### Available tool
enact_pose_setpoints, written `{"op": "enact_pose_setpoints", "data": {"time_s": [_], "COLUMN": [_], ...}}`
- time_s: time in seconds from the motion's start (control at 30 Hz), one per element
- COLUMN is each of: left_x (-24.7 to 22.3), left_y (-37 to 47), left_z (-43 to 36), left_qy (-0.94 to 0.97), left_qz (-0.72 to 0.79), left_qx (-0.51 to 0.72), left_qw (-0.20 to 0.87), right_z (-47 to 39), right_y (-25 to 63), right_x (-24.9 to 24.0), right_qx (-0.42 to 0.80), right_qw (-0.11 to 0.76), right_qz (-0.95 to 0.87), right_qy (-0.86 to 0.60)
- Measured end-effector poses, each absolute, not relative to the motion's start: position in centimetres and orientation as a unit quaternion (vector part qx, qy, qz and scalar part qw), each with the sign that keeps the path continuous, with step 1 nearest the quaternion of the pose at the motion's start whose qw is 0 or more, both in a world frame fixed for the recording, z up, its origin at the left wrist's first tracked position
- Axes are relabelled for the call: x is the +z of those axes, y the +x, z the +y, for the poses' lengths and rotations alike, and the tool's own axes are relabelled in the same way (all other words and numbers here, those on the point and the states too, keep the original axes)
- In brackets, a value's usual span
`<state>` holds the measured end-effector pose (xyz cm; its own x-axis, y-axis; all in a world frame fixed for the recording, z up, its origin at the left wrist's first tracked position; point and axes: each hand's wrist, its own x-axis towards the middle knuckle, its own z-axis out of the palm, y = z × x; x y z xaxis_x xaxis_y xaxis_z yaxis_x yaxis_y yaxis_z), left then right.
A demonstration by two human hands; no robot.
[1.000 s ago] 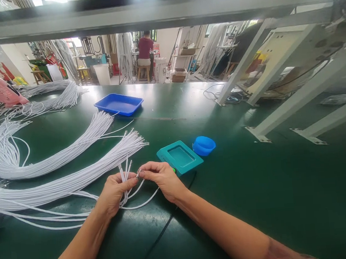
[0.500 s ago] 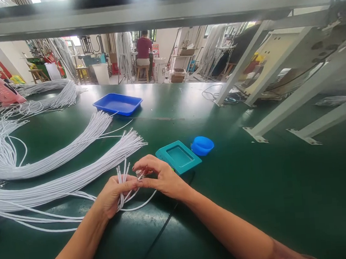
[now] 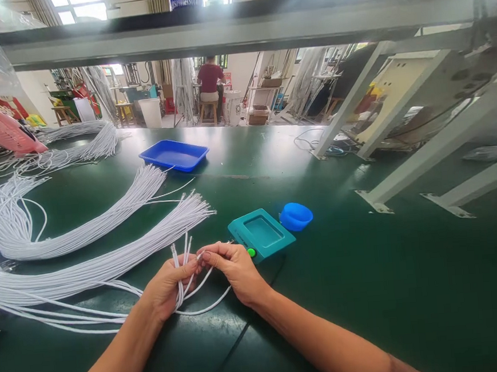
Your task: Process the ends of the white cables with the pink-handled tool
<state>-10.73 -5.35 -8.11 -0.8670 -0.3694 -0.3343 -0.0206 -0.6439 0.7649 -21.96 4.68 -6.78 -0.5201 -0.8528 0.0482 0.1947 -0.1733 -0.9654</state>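
Observation:
Several white cables (image 3: 180, 291) are gripped in my left hand (image 3: 167, 287), their stripped ends sticking up past the thumb. My right hand (image 3: 238, 270) meets it fingertip to fingertip, pinching the end of one white cable (image 3: 200, 256); the fingers partly hide that end. Left of my hands, a thick bundle of white cables (image 3: 108, 260) lies along the table, its cut ends fanned out. Just beyond my right hand sits a teal device with a recessed top (image 3: 264, 230) and a green button (image 3: 252, 253).
A round blue cup (image 3: 296, 216) stands beside the teal device. Further back are a blue tray (image 3: 175, 154), a second cable bundle (image 3: 100, 217) and a pink plastic object (image 3: 9, 130). Metal frame legs (image 3: 374, 199) stand at right. A person (image 3: 209, 83) sits in the background.
My right fingers have closed in from a looser, raised curl to a pinch at the cable end. The view has tilted up slightly, and the device's green button now shows.

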Motion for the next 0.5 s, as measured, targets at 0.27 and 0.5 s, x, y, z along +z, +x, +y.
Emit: {"op": "enact_pose_setpoints", "data": {"time_s": [0.27, 0.5], "left_x": [-8.0, -8.4], "left_y": [-11.2, -11.2], "left_z": [-3.7, -3.7], "left_qy": [0.304, 0.33], "left_qz": [-0.574, -0.587], "left_qx": [-0.712, -0.685], "left_qw": [0.266, 0.278], "right_z": [5.1, 5.4], "right_y": [-22.2, -24.0], "right_x": [-7.4, -7.3], "right_qx": [-0.582, -0.431], "right_qw": [0.106, -0.073], "right_qz": [0.682, 0.62], "right_qy": [-0.431, -0.652]}}
